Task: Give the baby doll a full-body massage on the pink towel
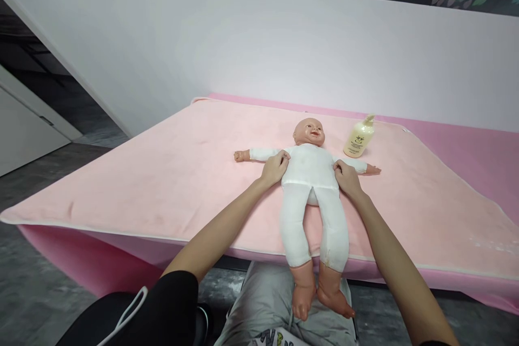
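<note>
A baby doll (pixel 310 167) with a white cloth body lies face up, arms spread, its bare feet hanging over the near edge of the table. At the doll's side below its shoulder, my left hand (pixel 276 166) is closed with fingers curled against the cloth. My right hand (pixel 347 175) is closed in the same way on the opposite side, under the other shoulder. The fingertips are partly hidden, but both hands appear to pinch the cloth body. Close to the doll's head stands a pale yellow pump bottle (pixel 359 138), slightly tilted in view.
A light pink blanket (pixel 162 173) covers the table, over a darker pink cloth (pixel 458 146). Behind it rises a white partition (pixel 259 48) with dark glass above. My lap in grey trousers (pixel 259 303) is beneath the near edge.
</note>
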The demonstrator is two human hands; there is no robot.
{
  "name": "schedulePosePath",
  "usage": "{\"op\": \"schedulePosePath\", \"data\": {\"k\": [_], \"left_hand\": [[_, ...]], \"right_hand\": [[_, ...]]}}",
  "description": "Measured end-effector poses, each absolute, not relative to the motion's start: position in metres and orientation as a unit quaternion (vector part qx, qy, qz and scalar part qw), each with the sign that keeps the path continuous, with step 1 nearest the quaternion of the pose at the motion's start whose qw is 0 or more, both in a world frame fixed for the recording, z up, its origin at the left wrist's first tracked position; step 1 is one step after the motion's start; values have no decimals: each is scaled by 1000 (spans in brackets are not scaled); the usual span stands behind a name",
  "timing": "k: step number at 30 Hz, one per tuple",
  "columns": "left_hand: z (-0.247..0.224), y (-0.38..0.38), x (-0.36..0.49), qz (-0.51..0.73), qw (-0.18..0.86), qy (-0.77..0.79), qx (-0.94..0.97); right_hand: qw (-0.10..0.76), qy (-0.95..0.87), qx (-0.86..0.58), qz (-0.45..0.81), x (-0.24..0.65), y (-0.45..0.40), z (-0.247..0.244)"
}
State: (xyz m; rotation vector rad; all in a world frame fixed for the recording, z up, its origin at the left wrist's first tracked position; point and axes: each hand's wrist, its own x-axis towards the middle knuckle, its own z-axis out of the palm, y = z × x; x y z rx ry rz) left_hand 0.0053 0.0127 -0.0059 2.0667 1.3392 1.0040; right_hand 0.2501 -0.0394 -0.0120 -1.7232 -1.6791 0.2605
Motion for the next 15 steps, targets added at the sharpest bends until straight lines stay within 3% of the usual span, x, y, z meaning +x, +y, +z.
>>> {"op": "schedulePosePath", "data": {"k": [15], "left_hand": [[-7, 13, 5, 368, 235, 486, 757]], "right_hand": [[349, -650, -668, 99, 249, -41, -9]]}}
